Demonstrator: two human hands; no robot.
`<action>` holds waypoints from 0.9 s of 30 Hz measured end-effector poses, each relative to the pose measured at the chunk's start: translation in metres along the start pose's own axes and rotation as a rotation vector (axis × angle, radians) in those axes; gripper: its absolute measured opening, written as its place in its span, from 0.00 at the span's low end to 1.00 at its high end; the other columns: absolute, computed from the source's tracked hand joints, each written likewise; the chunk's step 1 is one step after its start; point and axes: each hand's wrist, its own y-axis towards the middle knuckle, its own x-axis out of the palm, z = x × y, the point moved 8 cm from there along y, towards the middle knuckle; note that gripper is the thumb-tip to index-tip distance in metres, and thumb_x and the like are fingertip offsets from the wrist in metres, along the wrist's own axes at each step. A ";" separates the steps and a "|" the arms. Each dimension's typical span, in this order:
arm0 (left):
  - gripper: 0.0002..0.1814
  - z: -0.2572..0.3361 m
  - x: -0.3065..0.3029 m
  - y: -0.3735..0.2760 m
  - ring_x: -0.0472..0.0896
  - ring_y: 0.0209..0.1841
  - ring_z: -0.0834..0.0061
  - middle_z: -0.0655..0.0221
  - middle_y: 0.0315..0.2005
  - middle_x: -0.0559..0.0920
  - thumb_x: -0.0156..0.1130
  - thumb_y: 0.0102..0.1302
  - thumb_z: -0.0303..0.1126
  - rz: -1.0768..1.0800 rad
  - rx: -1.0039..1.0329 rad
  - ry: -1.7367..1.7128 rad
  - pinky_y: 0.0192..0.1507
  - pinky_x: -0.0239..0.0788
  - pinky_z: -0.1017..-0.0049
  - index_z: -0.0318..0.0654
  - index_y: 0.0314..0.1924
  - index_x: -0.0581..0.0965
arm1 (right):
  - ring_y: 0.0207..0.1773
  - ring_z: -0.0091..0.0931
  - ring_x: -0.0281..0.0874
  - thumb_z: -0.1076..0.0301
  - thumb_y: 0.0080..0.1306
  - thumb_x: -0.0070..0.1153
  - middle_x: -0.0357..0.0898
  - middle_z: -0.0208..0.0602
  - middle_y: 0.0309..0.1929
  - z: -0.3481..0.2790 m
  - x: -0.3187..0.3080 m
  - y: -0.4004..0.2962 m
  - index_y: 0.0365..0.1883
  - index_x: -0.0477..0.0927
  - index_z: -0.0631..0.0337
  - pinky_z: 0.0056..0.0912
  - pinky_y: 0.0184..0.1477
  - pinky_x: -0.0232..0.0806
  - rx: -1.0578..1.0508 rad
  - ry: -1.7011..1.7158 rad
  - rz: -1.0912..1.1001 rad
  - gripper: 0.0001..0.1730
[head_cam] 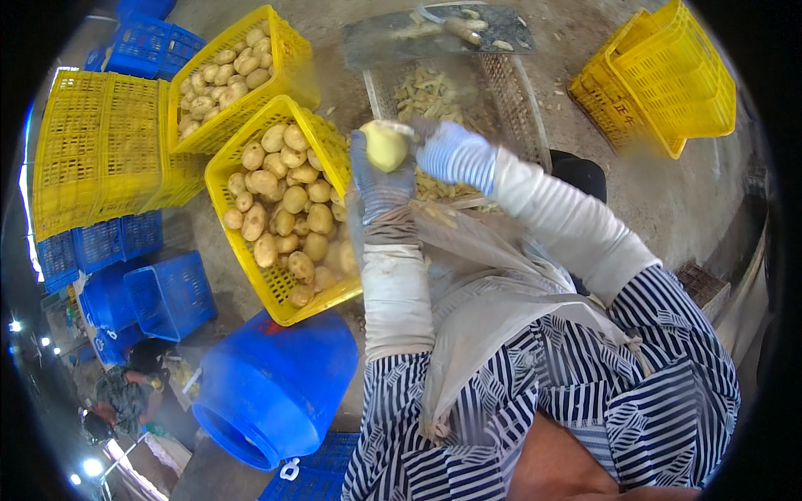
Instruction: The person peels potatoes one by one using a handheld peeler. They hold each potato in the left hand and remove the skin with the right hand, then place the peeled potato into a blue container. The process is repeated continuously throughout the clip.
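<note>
My left hand (385, 193), in a blue-and-white striped knit glove, holds a pale yellow peeled potato (386, 149) upright in its fingers. My right hand (457, 155), gloved alike, is closed at the potato's upper right. A blurred hand tool (396, 127), perhaps a peeler, extends from it across the potato's top; its exact form cannot be told. Beneath both hands stands a perforated crate (515, 103) with potato peelings (429, 94) inside. To the left, a yellow plastic crate (227, 181) of unpeeled potatoes (294, 199) tilts close to my left forearm.
A knife (462, 31) with a wooden handle lies on a dark board (376, 47) across the crate's far end. Another yellow potato crate (244, 122), stacked crates (100, 144) and a blue barrel (282, 376) stand left. Yellow crates (664, 81) stand right. A person (128, 397) is at lower left.
</note>
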 end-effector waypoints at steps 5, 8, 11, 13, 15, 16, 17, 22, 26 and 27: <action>0.26 0.012 -0.011 -0.008 0.75 0.32 0.64 0.57 0.32 0.76 0.47 0.58 0.55 0.216 0.026 -0.120 0.37 0.71 0.59 0.39 0.43 0.67 | 0.39 0.42 0.76 0.67 0.59 0.47 0.75 0.51 0.37 0.007 0.061 -0.048 0.56 0.63 0.55 0.40 0.40 0.70 -0.020 0.246 0.045 0.25; 0.26 0.014 0.001 -0.028 0.74 0.38 0.61 0.58 0.36 0.74 0.45 0.59 0.54 0.047 0.008 -0.009 0.41 0.69 0.58 0.38 0.45 0.67 | 0.40 0.42 0.76 0.66 0.59 0.47 0.75 0.50 0.40 0.008 -0.002 -0.042 0.54 0.65 0.56 0.39 0.41 0.71 0.046 0.338 0.207 0.22; 0.27 0.012 0.015 -0.033 0.72 0.43 0.61 0.59 0.40 0.73 0.48 0.58 0.54 -0.049 0.025 -0.051 0.43 0.69 0.59 0.38 0.47 0.68 | 0.37 0.47 0.75 0.65 0.60 0.44 0.75 0.56 0.38 -0.007 -0.022 -0.010 0.54 0.64 0.57 0.44 0.37 0.71 0.164 0.329 -0.115 0.22; 0.29 0.007 0.012 -0.014 0.73 0.43 0.61 0.58 0.39 0.73 0.53 0.56 0.56 -0.038 0.081 -0.090 0.41 0.71 0.61 0.38 0.46 0.68 | 0.35 0.48 0.75 0.65 0.60 0.44 0.75 0.56 0.36 0.001 -0.019 -0.005 0.53 0.63 0.58 0.46 0.35 0.70 0.091 0.268 0.138 0.21; 0.30 0.002 0.004 -0.013 0.74 0.38 0.63 0.59 0.37 0.74 0.55 0.55 0.55 0.014 0.055 -0.024 0.37 0.71 0.65 0.36 0.45 0.68 | 0.33 0.48 0.75 0.65 0.59 0.45 0.75 0.56 0.33 0.004 -0.001 -0.013 0.51 0.63 0.59 0.47 0.33 0.70 0.016 0.222 0.259 0.21; 0.30 -0.002 -0.001 -0.016 0.74 0.38 0.64 0.59 0.37 0.74 0.55 0.54 0.56 0.035 0.037 -0.008 0.36 0.71 0.66 0.36 0.45 0.68 | 0.33 0.48 0.75 0.65 0.59 0.45 0.75 0.55 0.32 0.001 0.001 -0.025 0.51 0.62 0.59 0.48 0.32 0.69 -0.020 0.216 0.265 0.21; 0.30 -0.005 -0.015 -0.017 0.74 0.37 0.64 0.59 0.37 0.74 0.56 0.54 0.56 0.063 0.021 0.004 0.35 0.71 0.67 0.36 0.44 0.68 | 0.34 0.48 0.75 0.64 0.58 0.46 0.76 0.55 0.32 -0.007 -0.002 -0.046 0.51 0.62 0.59 0.47 0.33 0.69 0.124 0.339 0.125 0.22; 0.27 0.000 -0.006 -0.034 0.76 0.35 0.60 0.56 0.38 0.75 0.46 0.61 0.54 0.083 0.035 0.115 0.33 0.73 0.60 0.38 0.47 0.68 | 0.41 0.44 0.75 0.61 0.58 0.47 0.75 0.55 0.36 0.019 0.027 -0.081 0.56 0.62 0.58 0.41 0.42 0.69 0.020 0.271 0.197 0.27; 0.25 0.000 0.024 -0.051 0.76 0.40 0.57 0.53 0.39 0.75 0.51 0.60 0.50 -0.214 -0.106 -0.062 0.37 0.73 0.61 0.39 0.50 0.67 | 0.45 0.43 0.73 0.63 0.57 0.48 0.73 0.53 0.44 0.074 -0.014 -0.040 0.54 0.65 0.59 0.41 0.45 0.68 0.271 0.223 0.073 0.25; 0.26 0.002 0.025 -0.053 0.76 0.40 0.57 0.53 0.40 0.74 0.53 0.59 0.49 -0.276 -0.105 0.042 0.37 0.73 0.61 0.38 0.51 0.66 | 0.45 0.43 0.73 0.64 0.57 0.48 0.73 0.52 0.45 0.097 -0.013 -0.031 0.53 0.65 0.60 0.40 0.45 0.68 0.353 0.012 0.000 0.24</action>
